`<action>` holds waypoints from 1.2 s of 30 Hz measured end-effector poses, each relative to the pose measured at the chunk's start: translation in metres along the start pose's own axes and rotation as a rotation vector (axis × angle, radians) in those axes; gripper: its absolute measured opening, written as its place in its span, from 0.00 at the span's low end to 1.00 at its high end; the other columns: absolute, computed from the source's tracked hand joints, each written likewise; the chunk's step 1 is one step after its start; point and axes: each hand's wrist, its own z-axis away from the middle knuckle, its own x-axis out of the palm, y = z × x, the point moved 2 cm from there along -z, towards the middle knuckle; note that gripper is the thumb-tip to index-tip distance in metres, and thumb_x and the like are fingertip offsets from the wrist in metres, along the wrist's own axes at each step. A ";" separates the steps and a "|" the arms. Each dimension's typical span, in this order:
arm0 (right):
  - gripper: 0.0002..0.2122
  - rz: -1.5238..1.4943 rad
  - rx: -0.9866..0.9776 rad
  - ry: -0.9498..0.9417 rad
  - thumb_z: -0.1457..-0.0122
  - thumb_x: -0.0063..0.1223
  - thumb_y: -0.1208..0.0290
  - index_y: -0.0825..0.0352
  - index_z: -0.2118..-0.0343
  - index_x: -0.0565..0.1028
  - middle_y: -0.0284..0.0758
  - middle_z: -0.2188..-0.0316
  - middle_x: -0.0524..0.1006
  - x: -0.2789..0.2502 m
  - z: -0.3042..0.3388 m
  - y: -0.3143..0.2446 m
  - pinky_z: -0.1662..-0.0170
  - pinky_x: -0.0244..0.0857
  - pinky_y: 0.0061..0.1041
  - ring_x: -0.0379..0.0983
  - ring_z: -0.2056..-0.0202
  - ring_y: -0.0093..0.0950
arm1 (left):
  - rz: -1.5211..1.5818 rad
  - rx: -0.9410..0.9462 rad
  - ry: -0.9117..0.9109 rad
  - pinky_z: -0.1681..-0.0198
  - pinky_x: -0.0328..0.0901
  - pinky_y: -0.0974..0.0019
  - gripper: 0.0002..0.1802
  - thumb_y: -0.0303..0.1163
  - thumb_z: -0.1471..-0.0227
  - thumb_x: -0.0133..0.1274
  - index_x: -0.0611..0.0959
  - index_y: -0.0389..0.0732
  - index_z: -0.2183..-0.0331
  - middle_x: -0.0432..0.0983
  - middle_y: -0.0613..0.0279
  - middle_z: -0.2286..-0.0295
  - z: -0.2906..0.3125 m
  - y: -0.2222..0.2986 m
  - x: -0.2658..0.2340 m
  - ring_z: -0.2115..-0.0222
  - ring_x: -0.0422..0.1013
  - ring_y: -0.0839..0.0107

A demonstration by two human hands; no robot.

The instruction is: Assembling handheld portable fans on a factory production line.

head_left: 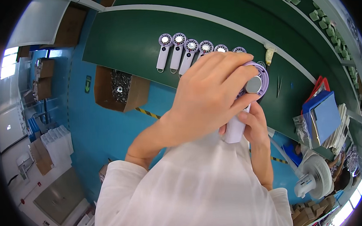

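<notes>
Seemingly, work on the round head of a lilac fan [234, 130] is in hand, and the next move calls for a steady handle. From the left, more fans [191, 45] lie toward the near edge of the green surface [115, 38]; beside it, the left hand [213, 84] clasps the held fan's head and the right hand [255, 123] is clamped on its handle.

Bright, even light falls on the left grip [212, 83], shading it softly. A window [9, 63] far to its left and a second window [344, 215] to its lower right glare white, while beyond it the tabletop [124, 38] bends under fisheye distortion.
</notes>
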 end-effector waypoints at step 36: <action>0.16 0.046 0.052 0.209 0.38 0.50 0.72 0.71 0.49 0.67 0.45 0.64 0.80 0.006 -0.015 -0.004 0.67 0.74 0.26 0.79 0.71 0.28 | 0.113 -0.104 0.202 0.54 0.68 0.64 0.23 0.29 0.51 0.63 0.77 0.32 0.53 0.74 0.49 0.53 0.016 -0.033 0.003 0.57 0.73 0.56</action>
